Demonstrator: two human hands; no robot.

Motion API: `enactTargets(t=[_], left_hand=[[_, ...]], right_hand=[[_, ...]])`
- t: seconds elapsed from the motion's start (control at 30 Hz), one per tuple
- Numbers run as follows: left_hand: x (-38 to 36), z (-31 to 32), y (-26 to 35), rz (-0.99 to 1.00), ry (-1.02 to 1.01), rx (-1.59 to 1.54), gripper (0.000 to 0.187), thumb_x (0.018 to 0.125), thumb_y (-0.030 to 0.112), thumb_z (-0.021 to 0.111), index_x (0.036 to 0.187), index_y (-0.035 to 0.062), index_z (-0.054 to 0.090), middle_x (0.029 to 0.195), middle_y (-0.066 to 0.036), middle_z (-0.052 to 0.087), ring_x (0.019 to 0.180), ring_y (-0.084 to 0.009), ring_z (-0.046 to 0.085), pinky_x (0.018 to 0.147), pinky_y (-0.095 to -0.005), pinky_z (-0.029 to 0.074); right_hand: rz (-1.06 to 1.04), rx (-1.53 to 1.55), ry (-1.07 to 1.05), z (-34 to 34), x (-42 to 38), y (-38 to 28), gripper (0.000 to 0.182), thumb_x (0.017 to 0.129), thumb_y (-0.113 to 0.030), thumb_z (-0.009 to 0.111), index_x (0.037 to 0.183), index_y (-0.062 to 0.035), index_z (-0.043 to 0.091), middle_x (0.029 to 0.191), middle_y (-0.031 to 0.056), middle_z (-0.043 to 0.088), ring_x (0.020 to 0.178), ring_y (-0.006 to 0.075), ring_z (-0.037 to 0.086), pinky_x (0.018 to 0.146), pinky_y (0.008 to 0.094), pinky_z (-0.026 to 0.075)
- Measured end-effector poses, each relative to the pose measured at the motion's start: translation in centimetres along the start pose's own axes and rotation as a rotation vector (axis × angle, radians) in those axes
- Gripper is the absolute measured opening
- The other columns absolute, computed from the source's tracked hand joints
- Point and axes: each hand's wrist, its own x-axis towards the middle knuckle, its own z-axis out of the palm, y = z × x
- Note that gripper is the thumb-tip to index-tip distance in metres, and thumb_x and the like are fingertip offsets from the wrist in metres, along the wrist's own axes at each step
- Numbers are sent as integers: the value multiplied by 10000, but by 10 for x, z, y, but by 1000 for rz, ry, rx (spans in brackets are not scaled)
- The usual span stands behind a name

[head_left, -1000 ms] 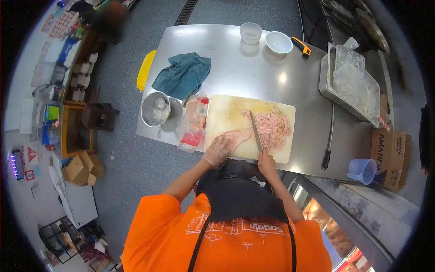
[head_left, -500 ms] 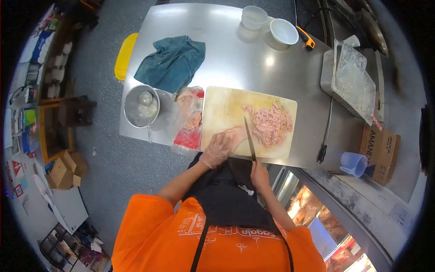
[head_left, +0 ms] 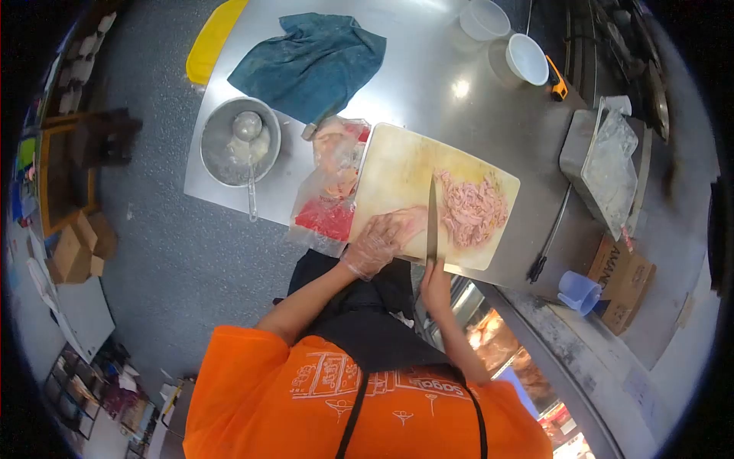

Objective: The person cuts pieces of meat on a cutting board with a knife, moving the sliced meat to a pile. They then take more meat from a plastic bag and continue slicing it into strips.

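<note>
My left hand (head_left: 371, 245), in a clear glove, presses on a pale piece of meat (head_left: 410, 222) at the lower middle of the white cutting board (head_left: 390, 161). In my right hand (head_left: 436, 287) is the handle of a knife (head_left: 433, 222). Its blade points away from me across the board, between the whole piece and a pile of sliced meat (head_left: 472, 210) on the right. A plastic bag with red print (head_left: 327, 216) touches the board's left side.
Left on the steel table (head_left: 428, 99) stand a metal bowl (head_left: 210, 145) with a ladle and a teal cloth (head_left: 310, 69). Two plastic bowls (head_left: 527, 60), an orange-black tool (head_left: 557, 80), a metal tray (head_left: 577, 145) and a blue jug (head_left: 579, 292) are to the right.
The camera view has shifted and turned, so the table looks rotated. The knife blade now points more straight ahead. My left hand still rests on the meat.
</note>
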Motion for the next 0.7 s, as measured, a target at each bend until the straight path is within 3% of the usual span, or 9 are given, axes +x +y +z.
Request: enactTargets(t=[0.13, 0.23, 0.27, 0.3, 0.4, 0.47, 0.53, 0.67, 0.7], left_hand=[[2, -10, 0, 0, 14, -8, 586, 881, 257, 570, 1446, 136, 471, 1480, -149, 419, 1396, -388, 376, 1144, -547, 300], [-2, -6, -4, -18, -60, -29, 613, 884, 245, 542, 1482, 166, 431, 1502, -144, 406, 1406, -380, 366, 1154, -551, 280], [0, -10, -3, -8, -66, -25, 543, 872, 255, 559, 1397, 133, 495, 1470, -159, 427, 1405, -402, 359, 1156, -565, 273], [2, -12, 3, 2, -65, -21, 482, 860, 266, 576, 1312, 101, 559, 1438, -173, 448, 1403, -424, 351, 1159, -578, 265], [8, -10, -1, -29, -15, -18, 466, 861, 242, 563, 1303, 96, 567, 1362, -186, 510, 1371, -392, 397, 1125, -548, 314], [10, -15, -1, -28, 43, -78, 445, 872, 226, 548, 1295, 91, 573, 1328, -188, 534, 1337, -376, 441, 1104, -527, 346], [21, -28, -3, -61, -75, -200, 469, 886, 206, 516, 1339, 93, 552, 1260, -191, 570, 1239, -370, 514, 1046, -475, 395], [35, -73, -9, -69, -275, -275, 458, 946, 221, 472, 1369, 61, 545, 1177, -197, 609, 1128, -374, 574, 1005, -442, 429], [41, -86, -10, -252, -294, -445, 453, 971, 244, 455, 1364, 37, 547, 1142, -203, 621, 1091, -374, 590, 989, -444, 438]], right_hand=[[-7, -79, -52, 15, 6, -4, 347, 1010, -203, 454, 1310, -33, 413, 826, 330, 644, 778, 523, 625, 639, 600, 459], [-154, -119, -4, 4, 112, -71, 318, 995, -212, 479, 1256, -40, 418, 809, 308, 650, 772, 493, 642, 640, 582, 482], [-260, -160, 34, 3, 132, -78, 308, 994, -223, 477, 1238, -43, 420, 807, 301, 652, 772, 484, 647, 646, 579, 489], [-249, -161, 36, 4, 123, -73, 308, 994, -223, 477, 1238, -43, 420, 807, 301, 652, 772, 484, 647, 646, 579, 489], [-156, -122, 83, 4, 103, -77, 260, 1005, -239, 453, 1137, -17, 421, 762, 329, 624, 737, 509, 628, 617, 592, 476], [-117, -121, 37, 13, 53, -34, 240, 1021, -238, 433, 1121, -20, 425, 739, 327, 619, 726, 516, 624, 631, 605, 467], [-111, -95, 14, 17, 19, -7, 235, 1028, -229, 415, 1153, -30, 416, 780, 317, 637, 748, 517, 628, 657, 614, 460], [-118, -51, 62, 15, 28, -15, 239, 1034, -249, 404, 1141, -35, 418, 774, 320, 634, 741, 524, 622, 669, 621, 456], [-124, -54, 60, 12, 39, -21, 238, 1034, -248, 406, 1138, -34, 421, 776, 319, 635, 744, 527, 621, 673, 620, 458]])
